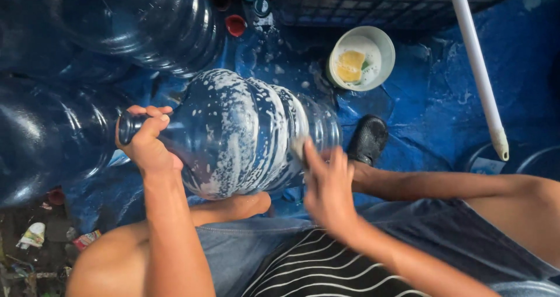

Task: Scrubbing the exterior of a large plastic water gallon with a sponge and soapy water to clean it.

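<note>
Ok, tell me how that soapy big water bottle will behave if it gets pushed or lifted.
The bottle is coated in suds, so it is probably slippery. It lies on its round side, so it may roll once let go. It looks empty, likely light for its size. The left hand grips its neck; the right hand is on its body.

Crumpled wrappers (pixel 86 238) (red, white) bottom-left

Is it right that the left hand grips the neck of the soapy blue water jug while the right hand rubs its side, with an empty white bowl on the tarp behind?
Not quite. The head view shows the white bowl is not empty: a yellow sponge lies in it. The rest holds: the left hand grips the neck of the soapy blue water jug and the right hand rubs its side.
</note>
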